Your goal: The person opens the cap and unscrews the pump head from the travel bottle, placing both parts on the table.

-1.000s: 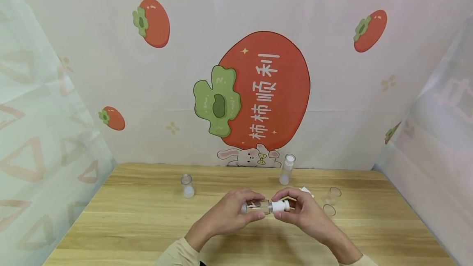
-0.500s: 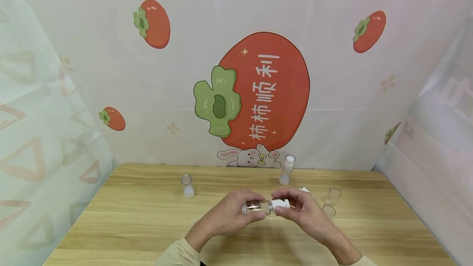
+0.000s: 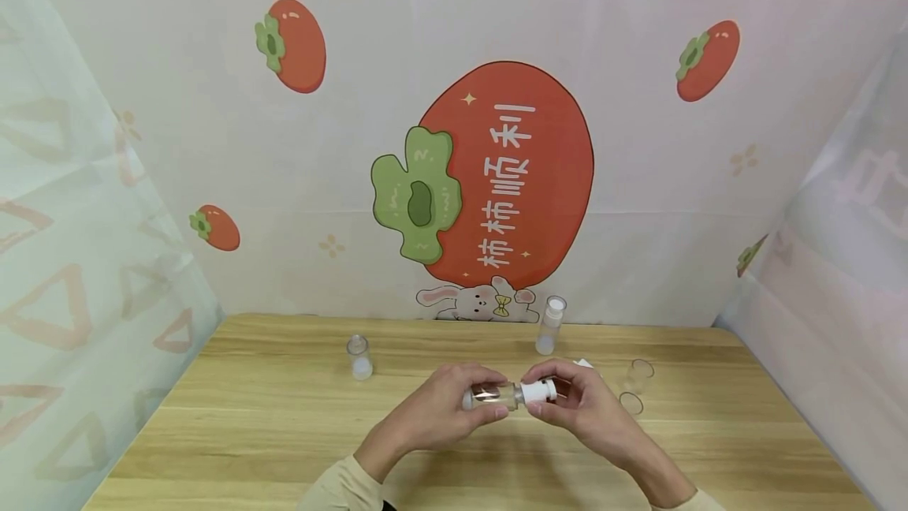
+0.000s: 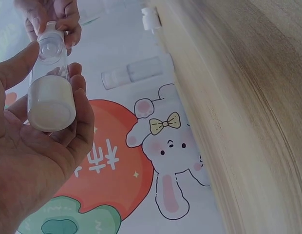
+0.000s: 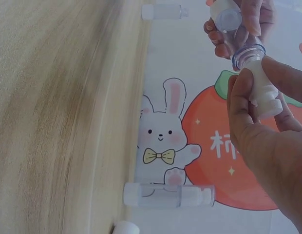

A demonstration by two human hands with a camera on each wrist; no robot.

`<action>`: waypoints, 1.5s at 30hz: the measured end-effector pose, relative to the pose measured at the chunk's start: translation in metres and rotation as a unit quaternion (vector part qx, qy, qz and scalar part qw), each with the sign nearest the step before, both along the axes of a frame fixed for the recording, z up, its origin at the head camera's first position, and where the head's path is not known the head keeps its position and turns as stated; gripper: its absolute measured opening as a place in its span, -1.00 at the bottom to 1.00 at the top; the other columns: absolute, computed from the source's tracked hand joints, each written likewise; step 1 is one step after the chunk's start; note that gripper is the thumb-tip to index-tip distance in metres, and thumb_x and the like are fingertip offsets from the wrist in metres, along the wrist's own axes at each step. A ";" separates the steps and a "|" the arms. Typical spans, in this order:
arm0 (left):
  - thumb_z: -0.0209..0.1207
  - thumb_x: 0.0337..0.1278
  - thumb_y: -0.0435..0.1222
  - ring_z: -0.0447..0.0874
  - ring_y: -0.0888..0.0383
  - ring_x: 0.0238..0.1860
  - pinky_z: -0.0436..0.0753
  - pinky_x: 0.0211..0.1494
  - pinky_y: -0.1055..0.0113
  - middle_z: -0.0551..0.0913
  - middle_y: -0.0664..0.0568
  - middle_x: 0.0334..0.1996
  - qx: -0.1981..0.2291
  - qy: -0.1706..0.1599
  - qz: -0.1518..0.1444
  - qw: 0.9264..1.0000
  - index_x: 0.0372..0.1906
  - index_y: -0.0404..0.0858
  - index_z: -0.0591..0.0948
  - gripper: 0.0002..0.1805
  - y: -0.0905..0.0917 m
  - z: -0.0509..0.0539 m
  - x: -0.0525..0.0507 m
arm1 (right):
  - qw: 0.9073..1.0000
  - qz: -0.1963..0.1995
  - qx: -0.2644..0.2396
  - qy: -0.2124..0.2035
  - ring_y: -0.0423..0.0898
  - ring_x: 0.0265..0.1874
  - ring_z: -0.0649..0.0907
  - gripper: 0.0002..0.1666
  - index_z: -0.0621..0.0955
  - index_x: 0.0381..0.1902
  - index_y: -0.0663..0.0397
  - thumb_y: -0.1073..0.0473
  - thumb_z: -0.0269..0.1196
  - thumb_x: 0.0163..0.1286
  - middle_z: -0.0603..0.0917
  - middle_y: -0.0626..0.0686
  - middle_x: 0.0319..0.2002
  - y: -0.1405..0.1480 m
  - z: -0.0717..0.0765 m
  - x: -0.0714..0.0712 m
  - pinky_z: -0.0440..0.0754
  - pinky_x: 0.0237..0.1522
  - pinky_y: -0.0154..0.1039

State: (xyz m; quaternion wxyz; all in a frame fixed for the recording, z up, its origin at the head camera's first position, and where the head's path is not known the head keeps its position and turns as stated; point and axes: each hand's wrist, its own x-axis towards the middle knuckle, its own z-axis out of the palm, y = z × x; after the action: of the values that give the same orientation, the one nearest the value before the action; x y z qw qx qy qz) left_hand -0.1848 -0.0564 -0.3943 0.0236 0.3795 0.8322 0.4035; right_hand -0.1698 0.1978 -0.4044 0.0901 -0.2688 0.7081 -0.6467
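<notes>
In the head view my left hand (image 3: 448, 410) holds a clear bottle (image 3: 505, 396) lying sideways just above the table. My right hand (image 3: 583, 410) pinches the white pump top (image 3: 539, 391) at the bottle's mouth, between thumb and fingers. Seen from the left wrist, the bottle's white base (image 4: 51, 105) faces the camera, with left fingers curled around the clear wall. From the right wrist, the pump top (image 5: 262, 87) sits in line with the clear neck ring (image 5: 248, 54). How tightly it is seated I cannot tell.
On the wooden table (image 3: 284, 432) a short clear bottle with a white base (image 3: 360, 357) stands at left. A taller bottle (image 3: 549, 326) stands at the back. Behind the right hand lies a small white part (image 3: 587, 367), partly hidden. Right of it is a clear tube-like cover (image 3: 637, 385).
The right thumb and fingers have shifted slightly on the pump top, which looks slightly turned. My left hand and the bottle have stayed in place.
</notes>
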 end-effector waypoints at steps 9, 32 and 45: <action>0.30 0.34 -0.08 0.59 0.39 -0.17 0.61 0.01 0.39 0.70 0.25 -0.15 0.001 -0.024 0.012 1.000 0.08 -0.15 0.70 -0.67 -0.004 0.002 0.000 | 1.000 -0.023 0.005 0.003 -0.22 -0.21 0.64 -0.64 0.52 0.06 0.45 0.47 0.31 0.33 0.56 0.23 -0.06 0.004 0.002 0.000 0.72 -0.13 -0.27; 0.39 0.23 -0.20 0.65 0.22 -0.14 0.63 0.01 0.37 0.74 0.05 -0.14 0.008 -0.022 0.034 0.999 0.05 -0.24 0.70 -0.67 -0.026 -0.014 -0.001 | 0.968 -0.161 0.178 0.067 -0.16 -0.29 0.58 -0.71 0.63 -0.10 0.23 0.38 0.45 0.23 0.63 0.18 -0.08 0.030 -0.015 -0.009 0.65 -0.31 -0.33; 0.37 0.26 -0.19 0.67 0.10 -0.11 0.63 0.03 0.32 0.71 0.02 -0.13 0.011 -0.036 0.056 0.998 0.04 -0.22 0.67 -0.68 -0.038 -0.021 0.000 | 0.890 -0.259 0.357 0.113 -0.14 -0.37 0.54 -0.66 0.66 -0.22 0.14 0.42 0.49 0.03 0.63 -0.02 -0.31 0.035 -0.023 -0.023 0.53 -0.33 -0.24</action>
State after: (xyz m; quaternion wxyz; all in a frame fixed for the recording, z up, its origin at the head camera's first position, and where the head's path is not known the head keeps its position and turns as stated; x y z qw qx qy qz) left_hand -0.1844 -0.0942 -0.4154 0.0270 0.3177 0.8460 0.4273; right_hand -0.1923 0.2332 -0.4271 -0.0714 -0.0971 0.9410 -0.3162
